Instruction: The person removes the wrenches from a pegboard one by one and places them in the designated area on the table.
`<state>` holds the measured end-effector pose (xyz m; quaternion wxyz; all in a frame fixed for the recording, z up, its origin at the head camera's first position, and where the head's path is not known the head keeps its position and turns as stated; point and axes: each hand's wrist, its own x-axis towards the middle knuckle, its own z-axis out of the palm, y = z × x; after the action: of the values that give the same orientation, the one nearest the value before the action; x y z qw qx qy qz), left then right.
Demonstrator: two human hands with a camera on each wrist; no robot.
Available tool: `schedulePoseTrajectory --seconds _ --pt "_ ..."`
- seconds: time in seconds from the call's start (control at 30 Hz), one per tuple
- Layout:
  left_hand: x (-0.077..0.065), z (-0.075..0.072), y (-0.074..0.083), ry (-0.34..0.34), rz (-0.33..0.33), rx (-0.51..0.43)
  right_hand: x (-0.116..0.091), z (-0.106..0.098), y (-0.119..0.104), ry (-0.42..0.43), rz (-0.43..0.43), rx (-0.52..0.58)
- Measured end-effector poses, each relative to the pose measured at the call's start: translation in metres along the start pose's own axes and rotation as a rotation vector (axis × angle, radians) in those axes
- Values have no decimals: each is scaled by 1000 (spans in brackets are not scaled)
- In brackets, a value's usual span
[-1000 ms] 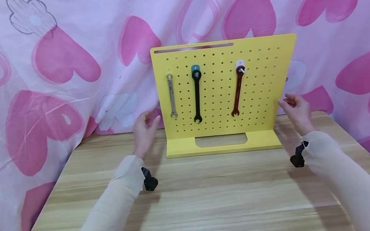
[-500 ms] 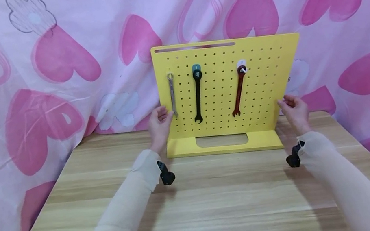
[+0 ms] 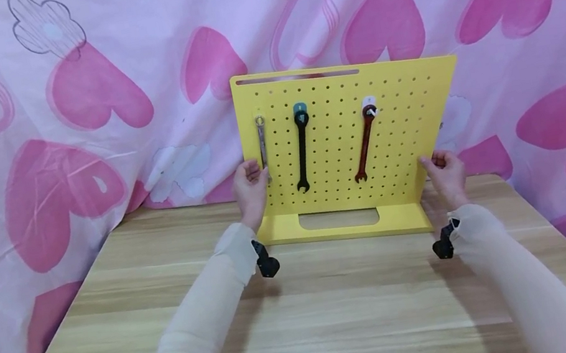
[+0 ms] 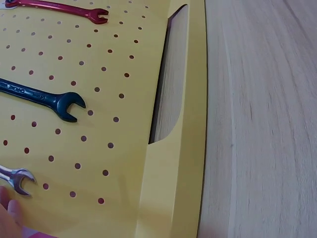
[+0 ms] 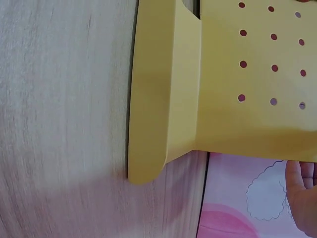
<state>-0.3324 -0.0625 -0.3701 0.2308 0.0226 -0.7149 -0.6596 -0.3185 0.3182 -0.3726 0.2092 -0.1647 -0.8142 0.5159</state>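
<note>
A yellow pegboard (image 3: pixel 332 149) stands upright on its foot at the back of the wooden table. On it hang a silver wrench (image 3: pixel 262 139), a black wrench (image 3: pixel 303 154) and a red wrench (image 3: pixel 365 146). My left hand (image 3: pixel 250 191) holds the board's left edge, its thumb in front and overlapping the silver wrench's lower end. In the left wrist view, fingertips (image 4: pixel 10 213) show right beside that wrench's open jaw. At the opposite edge, my right hand (image 3: pixel 446 174) pinches the board, thumb at the front; its other fingers are partly hidden.
The wooden table (image 3: pixel 342 317) stretches from the board toward me. Close behind the board hangs a pink curtain (image 3: pixel 161 65) printed with hearts. A cut-out slot (image 3: pixel 338 218) runs through the board's foot. Black cameras sit on both wrists.
My left hand has come in from the left to the pegboard's left edge, beside the silver wrench. The right hand stays at the right edge. The wrenches hang as before.
</note>
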Motion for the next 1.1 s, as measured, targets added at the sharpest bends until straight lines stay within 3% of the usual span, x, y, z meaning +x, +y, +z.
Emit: schedulePoseTrajectory --seconds 0.33,0.77,1.1 --pt "0 8 -4 66 60 15 -1 1 5 6 17 -34" --pt "3 19 -2 157 101 35 -3 1 6 -6 43 15" --pt "5 21 -2 151 112 98 0 3 4 10 21 -2"
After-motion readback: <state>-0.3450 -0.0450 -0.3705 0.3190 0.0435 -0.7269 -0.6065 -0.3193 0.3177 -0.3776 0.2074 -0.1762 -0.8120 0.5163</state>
